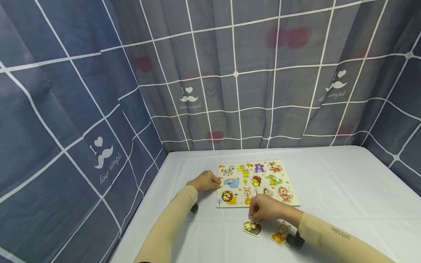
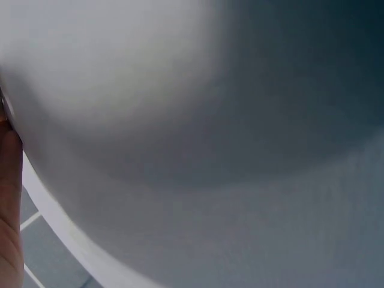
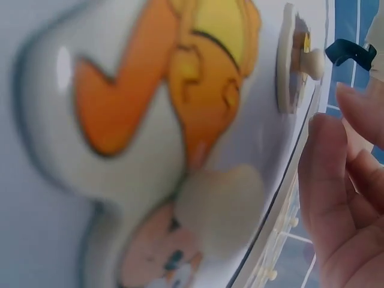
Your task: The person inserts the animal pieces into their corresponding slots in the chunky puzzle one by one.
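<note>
A wooden animal puzzle board lies on the table, printed with a lion, zebra, elephant, crocodile and other animals. My left hand pinches its left edge; in the left wrist view only a finger shows. Over the board's near edge hovers my right hand, fingers loosely bent, thumb and forefinger apart with nothing between them. Just below it lies a knobbed hedgehog piece, which the right wrist view shows separate from the fingertips. A knobbed kangaroo piece lies to its right, large in the right wrist view.
White cloth covers the table. Dark checked curtains hang behind it and along the left side. A black strap or wrist camera on my right wrist sits close beside the kangaroo piece.
</note>
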{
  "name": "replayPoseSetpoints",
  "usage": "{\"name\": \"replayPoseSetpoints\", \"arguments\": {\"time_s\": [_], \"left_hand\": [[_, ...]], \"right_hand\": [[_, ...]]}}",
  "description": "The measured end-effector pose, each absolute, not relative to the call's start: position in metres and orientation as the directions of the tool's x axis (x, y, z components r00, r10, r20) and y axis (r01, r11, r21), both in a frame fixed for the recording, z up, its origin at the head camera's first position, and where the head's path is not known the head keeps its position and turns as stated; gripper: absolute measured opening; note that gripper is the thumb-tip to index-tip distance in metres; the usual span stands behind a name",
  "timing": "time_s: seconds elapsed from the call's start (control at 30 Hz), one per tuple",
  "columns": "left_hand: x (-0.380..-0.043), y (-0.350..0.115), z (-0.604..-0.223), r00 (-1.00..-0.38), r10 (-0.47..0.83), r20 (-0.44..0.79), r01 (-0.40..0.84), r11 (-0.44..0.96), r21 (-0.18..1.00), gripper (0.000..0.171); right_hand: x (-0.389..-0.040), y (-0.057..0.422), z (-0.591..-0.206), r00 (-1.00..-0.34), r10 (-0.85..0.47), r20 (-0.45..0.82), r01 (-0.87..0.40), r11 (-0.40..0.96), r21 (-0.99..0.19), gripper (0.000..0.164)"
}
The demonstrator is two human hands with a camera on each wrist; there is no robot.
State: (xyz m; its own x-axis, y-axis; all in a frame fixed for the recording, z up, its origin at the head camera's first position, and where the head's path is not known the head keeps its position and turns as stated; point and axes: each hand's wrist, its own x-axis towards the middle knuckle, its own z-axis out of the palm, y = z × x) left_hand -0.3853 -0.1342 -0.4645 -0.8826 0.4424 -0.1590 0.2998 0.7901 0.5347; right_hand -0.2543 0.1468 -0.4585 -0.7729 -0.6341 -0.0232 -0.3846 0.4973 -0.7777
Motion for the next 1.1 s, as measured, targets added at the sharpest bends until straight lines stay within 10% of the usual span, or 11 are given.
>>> {"name": "replayPoseSetpoints", "arguments": {"time_s": [1.1], "left_hand": [[-0.381, -0.133, -0.463, -0.892, 0.421, -0.167, 0.278, 0.801, 0.53, 0.022]], "right_hand": [[-0.234, 0.135, -0.467, -0.797, -0.604, -0.033, -0.369, 0.528, -0.765, 0.02]]}}
